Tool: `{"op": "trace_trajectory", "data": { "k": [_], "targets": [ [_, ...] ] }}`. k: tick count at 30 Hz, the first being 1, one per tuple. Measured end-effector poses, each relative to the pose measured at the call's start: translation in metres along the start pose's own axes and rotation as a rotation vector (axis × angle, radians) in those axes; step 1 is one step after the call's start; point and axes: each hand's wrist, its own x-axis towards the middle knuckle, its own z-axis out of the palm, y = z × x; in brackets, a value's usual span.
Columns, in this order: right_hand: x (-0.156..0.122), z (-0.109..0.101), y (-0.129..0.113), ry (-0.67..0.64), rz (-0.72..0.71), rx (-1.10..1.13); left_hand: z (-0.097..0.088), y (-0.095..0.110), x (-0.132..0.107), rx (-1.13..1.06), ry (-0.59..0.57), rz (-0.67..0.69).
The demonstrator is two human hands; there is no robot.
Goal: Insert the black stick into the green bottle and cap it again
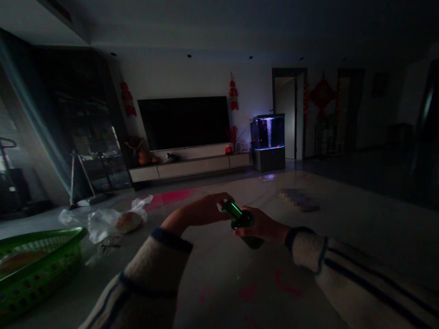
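Note:
A dark green bottle [242,220] is held in front of me, tilted with its neck pointing up and left, above a grey table [360,228]. My right hand [262,225] is wrapped round the bottle's body. My left hand [202,211] reaches in from the left, with its fingertips closed on the bottle's top end. Both arms wear cream sleeves with dark stripes. The room is dim, so the bottle's cap cannot be made out.
A green plastic basket [37,267] sits at the table's left edge. Behind it lie clear plastic bags with a bread roll [128,221] and a pair of glasses [109,242]. Across the room stand a TV [183,121] and a lit fish tank [268,133].

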Motion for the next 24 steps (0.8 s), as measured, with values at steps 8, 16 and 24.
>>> {"op": "trace_trajectory", "data": {
  "k": [8,16,24],
  "targets": [
    [-0.0001,-0.0005,-0.001,-0.011,-0.021,-0.012,0.0036,-0.0057,0.0039,-0.005,-0.032,-0.017],
    [-0.0012,0.0,-0.0022,-0.02,-0.015,-0.01,0.0067,0.0,0.008,0.105,0.003,-0.142],
    [-0.0004,-0.0009,-0.0001,-0.005,0.005,0.013,0.0058,-0.0041,0.0058,-0.144,0.038,-0.095]
  ]
}}
